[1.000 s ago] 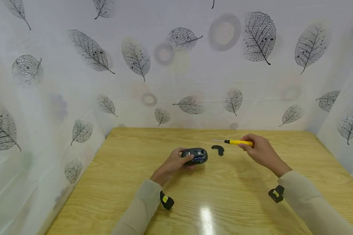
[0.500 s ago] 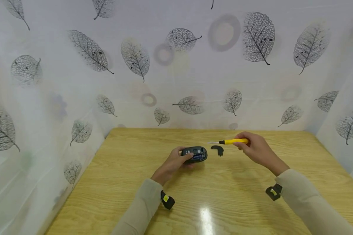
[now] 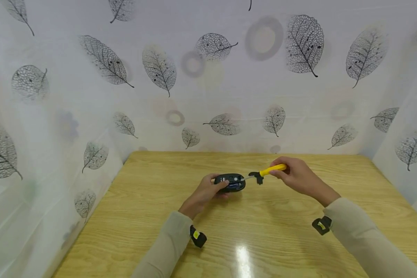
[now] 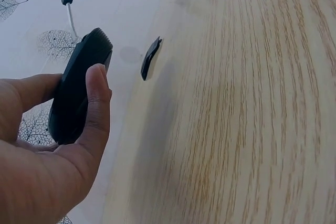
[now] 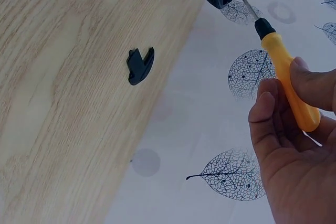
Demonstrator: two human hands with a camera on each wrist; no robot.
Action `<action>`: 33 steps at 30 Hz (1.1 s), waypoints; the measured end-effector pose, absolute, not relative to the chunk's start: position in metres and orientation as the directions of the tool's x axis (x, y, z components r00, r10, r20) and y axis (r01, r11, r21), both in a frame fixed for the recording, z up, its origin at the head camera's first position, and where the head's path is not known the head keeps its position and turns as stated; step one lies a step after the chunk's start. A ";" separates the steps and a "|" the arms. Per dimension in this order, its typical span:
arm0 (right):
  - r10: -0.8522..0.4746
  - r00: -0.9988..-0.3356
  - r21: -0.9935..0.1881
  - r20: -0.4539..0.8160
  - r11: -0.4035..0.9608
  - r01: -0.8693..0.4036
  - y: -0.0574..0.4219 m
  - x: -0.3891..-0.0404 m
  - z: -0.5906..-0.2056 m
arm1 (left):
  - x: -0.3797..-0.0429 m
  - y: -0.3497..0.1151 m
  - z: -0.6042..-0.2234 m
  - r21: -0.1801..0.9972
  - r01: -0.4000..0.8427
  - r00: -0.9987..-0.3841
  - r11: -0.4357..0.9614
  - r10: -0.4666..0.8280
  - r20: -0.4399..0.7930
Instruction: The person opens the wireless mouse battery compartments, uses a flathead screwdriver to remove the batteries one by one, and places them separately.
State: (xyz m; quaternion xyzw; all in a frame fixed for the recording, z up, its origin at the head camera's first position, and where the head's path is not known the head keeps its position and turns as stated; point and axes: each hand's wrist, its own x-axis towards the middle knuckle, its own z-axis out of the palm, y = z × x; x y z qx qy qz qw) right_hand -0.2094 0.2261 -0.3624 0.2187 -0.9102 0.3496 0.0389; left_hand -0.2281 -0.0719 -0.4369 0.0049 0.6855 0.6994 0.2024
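My left hand point(image 3: 206, 190) grasps the black mouse point(image 3: 234, 184) above the table point(image 3: 135, 208), thumb across its opened face and fingers behind the shell. My right hand point(image 3: 299, 175) pinches the yellow handle of the screwdriver point(image 3: 269, 170), which comes in from the right with its tip at the mouse's opened face (I can't tell exactly what it touches inside). The curved black piece point(image 3: 260, 181) lies on the table to the right of the mouse, just under the screwdriver's line. To do this probing well, I think I should brace the mouse firmly, since it has only my left hand for support, and move the tip gently; a hard push could skid it across toward my thumb, so I would rather shift that thumb left and let the fingertips of my right hand do the fine work.
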 end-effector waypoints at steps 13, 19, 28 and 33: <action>-0.426 -0.874 -0.577 0.234 0.663 -0.477 0.221 -0.213 -0.360 | -0.228 -0.072 -0.440 0.969 -0.246 -0.920 0.015 0.312 -0.239; -0.468 -0.849 -0.551 0.245 0.654 -0.519 0.216 -0.213 -0.355 | -0.227 -0.072 -0.438 0.970 -0.244 -0.919 0.025 0.314 -0.239; -0.509 -0.824 -0.526 0.249 0.643 -0.556 0.210 -0.209 -0.348 | -0.226 -0.071 -0.437 0.966 -0.253 -0.917 0.041 0.307 -0.254; -0.528 -0.809 -0.519 0.258 0.630 -0.577 0.207 -0.208 -0.346 | -0.227 -0.070 -0.437 0.966 -0.254 -0.919 0.052 0.298 -0.258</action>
